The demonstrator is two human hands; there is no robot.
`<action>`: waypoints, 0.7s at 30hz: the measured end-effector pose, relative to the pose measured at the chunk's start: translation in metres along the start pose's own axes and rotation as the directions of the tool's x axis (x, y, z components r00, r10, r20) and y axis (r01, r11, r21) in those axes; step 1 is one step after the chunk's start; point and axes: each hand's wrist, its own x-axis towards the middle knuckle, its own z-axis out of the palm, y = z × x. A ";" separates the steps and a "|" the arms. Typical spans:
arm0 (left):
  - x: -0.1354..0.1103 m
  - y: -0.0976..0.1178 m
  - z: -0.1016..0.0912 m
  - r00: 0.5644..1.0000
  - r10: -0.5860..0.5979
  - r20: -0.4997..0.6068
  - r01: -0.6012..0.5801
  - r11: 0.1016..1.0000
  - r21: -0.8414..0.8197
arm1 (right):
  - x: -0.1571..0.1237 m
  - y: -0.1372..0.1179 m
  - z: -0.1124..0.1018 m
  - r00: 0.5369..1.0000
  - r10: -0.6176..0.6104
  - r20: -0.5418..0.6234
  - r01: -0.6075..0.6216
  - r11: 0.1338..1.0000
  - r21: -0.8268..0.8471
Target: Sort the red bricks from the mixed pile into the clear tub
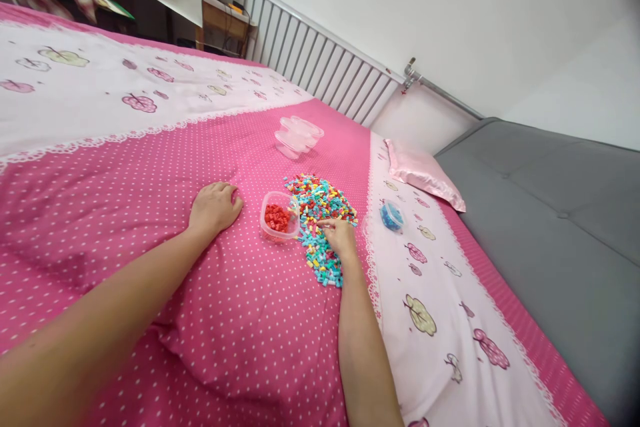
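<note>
A loose pile of small toy building bricks [320,203] in turquoise, red, yellow and white lies on the pink dotted bedspread [240,307]. My right hand [340,235] reaches into the pile, thumb and finger pinched together; whatever sits between the tips is too small to make out. Left of the pile stands a clear plastic box [280,235] partly filled with red bricks [277,217]. My left hand [214,207] rests flat on the bedspread to the left of that box, fingers out and holding nothing.
Past the pile are stacked clear plastic boxes or lids [299,136]. A small container of blue bricks [391,215] stands to the right, near a pink pillow [424,172]. A grey headboard [550,213] borders the right side; metal railing [320,47] runs behind.
</note>
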 end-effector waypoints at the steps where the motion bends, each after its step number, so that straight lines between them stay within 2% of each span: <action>1: 0.000 0.000 0.000 1.000 0.001 0.000 -0.001 1.000 0.002 | 0.000 0.000 0.001 1.000 -0.006 0.015 0.007 1.000 -0.023; 10: 0.000 0.000 0.000 1.000 0.003 0.007 -0.003 1.000 0.020 | 0.001 -0.005 0.003 1.000 0.015 0.010 -0.014 0.994 -0.111; 17: 0.001 -0.001 0.002 1.000 0.012 0.001 -0.012 1.000 0.029 | 0.003 -0.002 0.006 0.993 -0.081 0.090 0.089 0.992 -0.089; 21: 0.001 -0.001 0.001 1.000 0.016 -0.005 -0.016 0.999 0.034 | 0.006 0.000 0.013 0.999 -0.040 0.036 0.041 0.998 -0.047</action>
